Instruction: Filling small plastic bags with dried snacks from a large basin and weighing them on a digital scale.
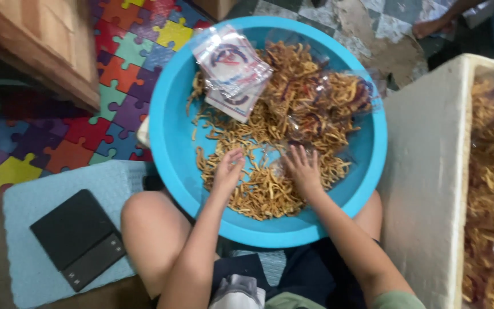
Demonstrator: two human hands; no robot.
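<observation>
My left hand [227,171] and right hand [303,170] lie spread on fried snack strips [264,194] in the blue basin [170,143] — brittle pieces could snap, I judge.

1. The floor [373,34] is partly covered by a colourful puzzle mat [58,137].
2. On it rest a blue basin [170,143], a white foam box [430,171], and a pale blue mat [24,229] bearing a black scale [78,237].

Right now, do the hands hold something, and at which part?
Cannot be told. Left hand and right hand rest in the fried snack strips; a clear bag lies between them.
</observation>
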